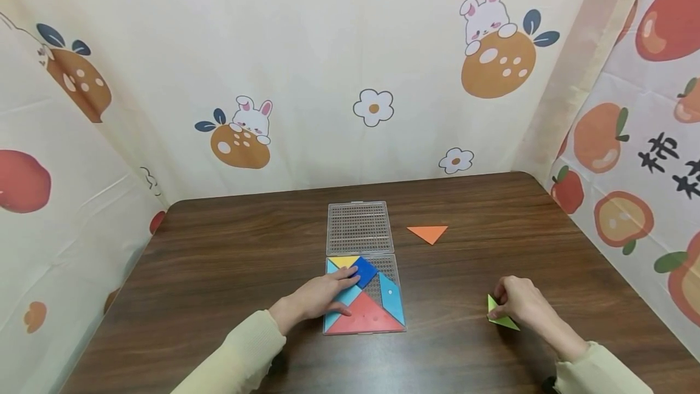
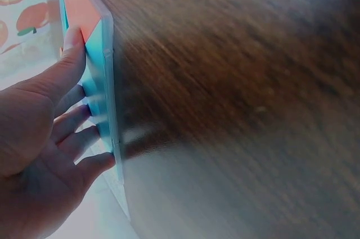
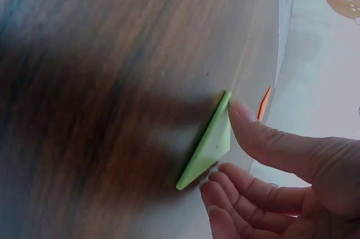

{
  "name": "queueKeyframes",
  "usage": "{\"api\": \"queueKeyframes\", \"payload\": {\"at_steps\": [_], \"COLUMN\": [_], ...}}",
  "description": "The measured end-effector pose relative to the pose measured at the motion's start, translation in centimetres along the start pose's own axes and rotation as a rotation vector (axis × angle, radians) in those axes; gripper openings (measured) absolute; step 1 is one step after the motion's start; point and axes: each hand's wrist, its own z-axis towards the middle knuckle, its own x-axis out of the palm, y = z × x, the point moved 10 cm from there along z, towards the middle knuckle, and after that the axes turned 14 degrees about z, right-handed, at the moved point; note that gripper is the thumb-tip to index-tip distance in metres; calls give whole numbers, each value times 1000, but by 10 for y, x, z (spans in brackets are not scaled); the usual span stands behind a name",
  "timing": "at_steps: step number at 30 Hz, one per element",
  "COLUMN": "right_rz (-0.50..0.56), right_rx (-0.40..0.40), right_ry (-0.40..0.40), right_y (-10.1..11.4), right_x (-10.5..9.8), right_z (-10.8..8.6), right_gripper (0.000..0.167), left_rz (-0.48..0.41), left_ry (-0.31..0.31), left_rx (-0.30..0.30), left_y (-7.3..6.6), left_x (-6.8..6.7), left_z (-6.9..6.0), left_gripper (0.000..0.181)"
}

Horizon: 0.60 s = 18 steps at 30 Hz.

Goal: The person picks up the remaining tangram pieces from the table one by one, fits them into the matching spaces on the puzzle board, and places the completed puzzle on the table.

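Observation:
A clear plastic tangram case point(image 1: 401, 297) lies unfolded on the table. One half holds a red triangle point(image 1: 367, 315), a blue square point(image 1: 365, 272), a yellow triangle point(image 1: 341, 261), a light-blue triangle point(image 2: 97, 53) and a light-blue parallelogram point(image 1: 391, 298). My left hand point(image 1: 316, 298) rests over the case's left side with fingers spread, its fingertips on the pieces and partly hiding them. Well to the right, my right hand point(image 1: 521, 301) pinches a green triangle point(image 3: 211, 148) between thumb and curled fingers, at the tabletop.
An orange triangle point(image 1: 429, 233) lies flat on the table right of the case's bare, perforated half point(image 1: 359, 228). The dark wooden table point(image 1: 235, 242) is bordered by printed curtains point(image 1: 317, 138) at the back and both sides.

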Motion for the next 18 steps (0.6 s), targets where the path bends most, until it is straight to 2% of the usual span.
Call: {"api": "queueKeyframes", "payload": {"at_steps": [11,18], "right_rz": [41,51], "right_rx": [35,32], "right_ry": [32,23], "right_y": [-2,-2], "right_x": [4,2], "right_z": [2,2], "right_gripper": [33,30], "left_rz": [-25,-33], "left_ry": [4,3], "left_rx": [-6,-5], "left_y": [0,1], "left_x": [-1,0], "left_z": [-2,-1], "left_gripper": [67,67]}}
